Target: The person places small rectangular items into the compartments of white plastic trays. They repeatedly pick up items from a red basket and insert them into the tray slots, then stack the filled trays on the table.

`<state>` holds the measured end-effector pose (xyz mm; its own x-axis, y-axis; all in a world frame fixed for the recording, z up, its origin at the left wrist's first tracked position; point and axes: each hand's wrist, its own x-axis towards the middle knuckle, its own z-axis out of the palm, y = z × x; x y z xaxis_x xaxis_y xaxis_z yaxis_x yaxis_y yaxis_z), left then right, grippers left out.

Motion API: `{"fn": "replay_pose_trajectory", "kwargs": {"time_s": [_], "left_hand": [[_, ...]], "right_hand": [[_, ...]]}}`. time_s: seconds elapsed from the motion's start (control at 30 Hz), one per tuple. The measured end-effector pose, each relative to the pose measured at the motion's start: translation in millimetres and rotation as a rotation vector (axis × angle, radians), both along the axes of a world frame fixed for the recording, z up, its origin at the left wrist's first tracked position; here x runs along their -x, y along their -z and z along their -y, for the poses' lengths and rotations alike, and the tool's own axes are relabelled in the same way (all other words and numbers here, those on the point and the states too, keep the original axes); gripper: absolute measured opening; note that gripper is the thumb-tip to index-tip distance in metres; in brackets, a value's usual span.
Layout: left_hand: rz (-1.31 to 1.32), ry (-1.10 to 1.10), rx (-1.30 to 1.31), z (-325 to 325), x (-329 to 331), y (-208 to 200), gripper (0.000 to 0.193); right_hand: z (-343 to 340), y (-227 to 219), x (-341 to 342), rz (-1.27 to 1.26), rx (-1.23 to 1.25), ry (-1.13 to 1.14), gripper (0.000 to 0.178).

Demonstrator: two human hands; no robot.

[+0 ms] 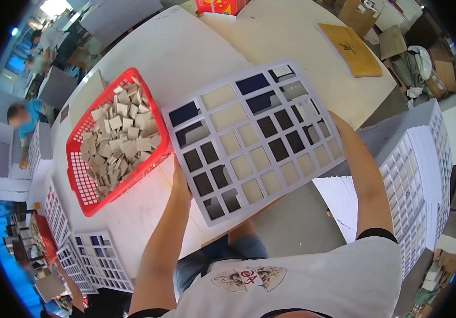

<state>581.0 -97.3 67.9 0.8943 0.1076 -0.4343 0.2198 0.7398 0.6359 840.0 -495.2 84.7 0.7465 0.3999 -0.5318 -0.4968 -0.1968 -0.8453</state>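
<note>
White gridded frame (240, 99), red basket (160, 123)

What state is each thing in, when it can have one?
White grid panel: held up, tilted
Left hand: gripping panel's left side
Right hand: gripping panel's right side
Red basket: uncovered, holding jumbled beige pieces
Yellow packet: lying flat
Grid panels at right: stacked

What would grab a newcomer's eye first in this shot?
Probably the big white gridded panel at the centre, its cells a mix of cream and dark, held at its sides by the left hand and right hand. Next comes the bright red basket on the table to its left, heaped with small beige pieces. More white gridded panels stand at the right.
</note>
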Motion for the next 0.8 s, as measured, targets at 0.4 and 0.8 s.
{"fn": "replay_pose_trajectory", "kwargs": {"time_s": [0.4,0.8], "left_hand": [[0.273,-0.155,-0.178,36,-52,-54,0.059],[0.459,-0.256,-1.027,1,-78,56,0.057]], "right_hand": [[124,-45,-3,0.267,-0.311,0.385,0.071],[140,83,14,0.395,-0.512,0.633,0.065]]}}
